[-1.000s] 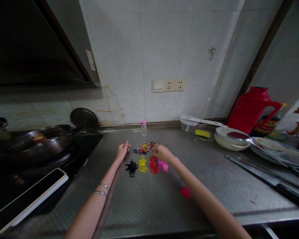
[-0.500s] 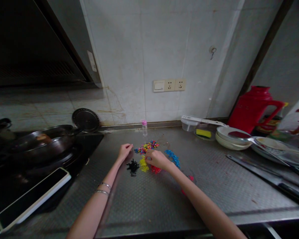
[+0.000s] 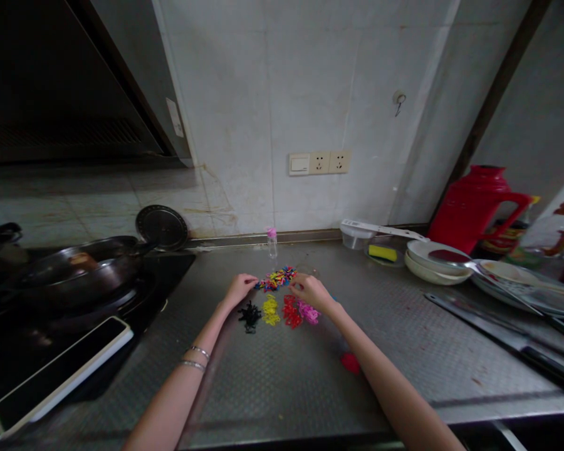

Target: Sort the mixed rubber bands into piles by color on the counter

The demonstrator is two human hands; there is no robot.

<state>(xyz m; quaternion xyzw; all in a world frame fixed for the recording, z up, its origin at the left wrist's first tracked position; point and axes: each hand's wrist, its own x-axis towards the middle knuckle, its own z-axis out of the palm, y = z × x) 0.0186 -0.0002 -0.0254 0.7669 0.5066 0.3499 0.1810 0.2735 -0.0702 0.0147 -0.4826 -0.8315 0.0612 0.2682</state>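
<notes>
A mixed heap of small coloured rubber bands [image 3: 276, 278] lies on the metal counter between my hands. At its left edge is my left hand [image 3: 240, 288], thumb and fingers pinched together; anything in them is too small to make out. My right hand [image 3: 313, 292] bends over the heap's right end, fingers drawn together, and I cannot see what they hold. Nearer me lie sorted piles: black bands [image 3: 250, 316], yellow bands [image 3: 271, 310], red bands [image 3: 291, 312] and pink bands [image 3: 309, 312]. My right hand and forearm mostly cover the blue bands. Behind the heap stands a clear bottle with a pink cap [image 3: 272, 241].
A red object [image 3: 350, 362] lies beside my right forearm. Left are a phone [image 3: 63, 369] and a pan [image 3: 79, 269] on the stove. Right are a yellow sponge [image 3: 382, 253], bowls [image 3: 435, 266], a knife [image 3: 479, 326] and a red thermos [image 3: 474, 203].
My right hand has moved from above the yellow and red piles up to the mixed heap, uncovering the red and pink bands. My left hand has shifted slightly right, to the heap's edge.
</notes>
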